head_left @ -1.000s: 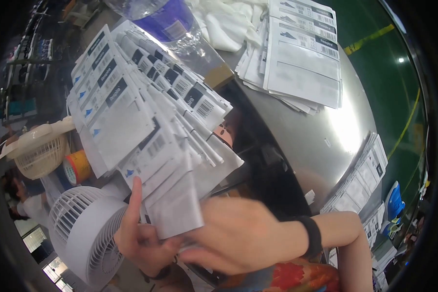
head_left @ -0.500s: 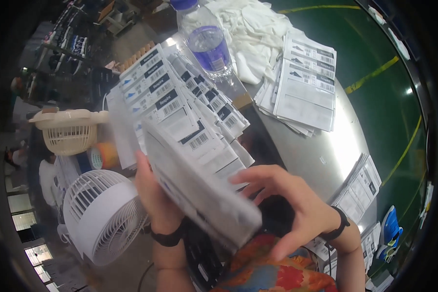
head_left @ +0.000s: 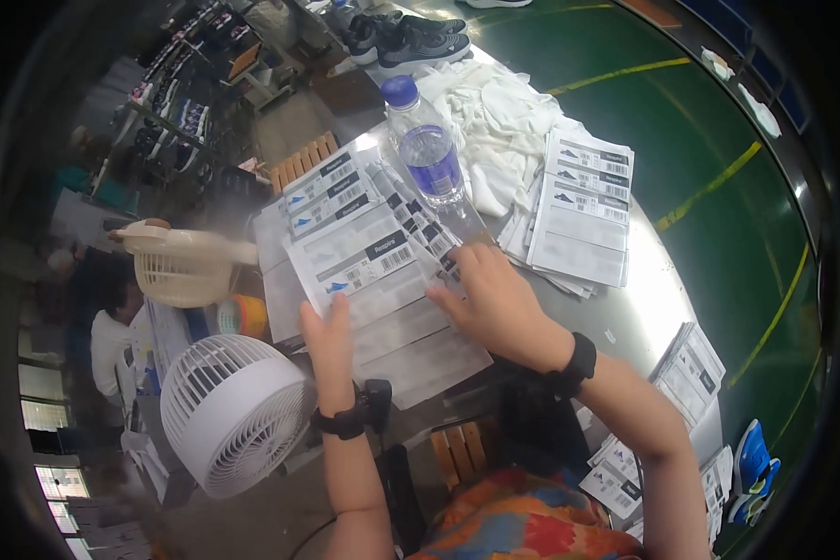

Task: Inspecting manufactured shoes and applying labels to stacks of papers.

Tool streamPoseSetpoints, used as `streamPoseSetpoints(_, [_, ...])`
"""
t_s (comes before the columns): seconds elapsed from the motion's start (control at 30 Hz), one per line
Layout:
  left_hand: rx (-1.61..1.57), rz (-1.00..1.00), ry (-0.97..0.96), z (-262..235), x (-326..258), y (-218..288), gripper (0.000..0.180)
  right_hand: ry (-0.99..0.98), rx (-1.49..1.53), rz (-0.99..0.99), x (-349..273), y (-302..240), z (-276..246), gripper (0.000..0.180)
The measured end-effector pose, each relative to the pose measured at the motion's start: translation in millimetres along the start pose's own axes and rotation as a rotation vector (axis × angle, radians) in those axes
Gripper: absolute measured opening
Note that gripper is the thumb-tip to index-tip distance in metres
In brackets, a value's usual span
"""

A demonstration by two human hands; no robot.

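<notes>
In front of me lies a white label sheet (head_left: pixel 383 254) printed with blue shoe pictures and barcodes, on top of a spread of similar sheets (head_left: pixel 429 359). My left hand (head_left: pixel 331 350) grips its lower left edge between thumb and fingers. At the sheet's right edge, my right hand (head_left: pixel 499 299) is closed, with thumb and fingertips on the paper; how many sheets lie between them is hidden. Another overlapping row of label sheets (head_left: pixel 420 224) runs just beyond my right fingers.
A water bottle (head_left: pixel 425 145) stands behind the sheets, beside heaped white cloth (head_left: pixel 490 117). Another label stack (head_left: pixel 583 210) lies to the right. A white fan (head_left: pixel 238 411) and a beige fan (head_left: pixel 182 266) are at left. Dark sneakers (head_left: pixel 420 45) sit at the far edge.
The thick pad of sheets, tilted on edge between my hands before, now lies flat. My right hand has gone from open to closed at the sheet's right edge. The view has shifted.
</notes>
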State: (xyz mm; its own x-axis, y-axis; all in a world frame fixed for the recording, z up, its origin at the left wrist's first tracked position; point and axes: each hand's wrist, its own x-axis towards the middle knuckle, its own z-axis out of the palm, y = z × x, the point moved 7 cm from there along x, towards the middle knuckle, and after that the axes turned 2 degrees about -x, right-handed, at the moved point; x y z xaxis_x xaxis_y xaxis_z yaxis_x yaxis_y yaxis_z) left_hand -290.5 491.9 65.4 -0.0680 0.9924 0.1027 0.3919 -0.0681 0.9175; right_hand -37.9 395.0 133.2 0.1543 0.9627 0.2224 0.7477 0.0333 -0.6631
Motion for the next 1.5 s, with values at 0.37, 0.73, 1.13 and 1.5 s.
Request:
streamPoseSetpoints(0.37, [-0.412, -0.259, 0.053, -4.2, -12.7, 11.5, 0.046, 0.026, 0.363, 0.075, -26.0, 12.1, 21.1, 0.045])
streamPoseSetpoints(0.73, [-0.756, -0.11, -0.017, -2.0, -54.8, 58.1, 0.042, 0.166, 0.35, -0.094, -70.2, -8.0, -5.1, 0.041])
streamPoseSetpoints(1.13, [-0.855, -0.263, -1.066, 145.4, -192.2, 119.6, 0.049, 0.52, -0.053, 0.012, -176.9, 25.4, -221.8, 0.019])
streamPoseSetpoints(1.5, [-0.566, -0.372, -1.743, 259.2, -305.8, 111.3, 0.057, 0.119, -0.026, 0.494, -272.1, 150.0, -167.4, 0.022])
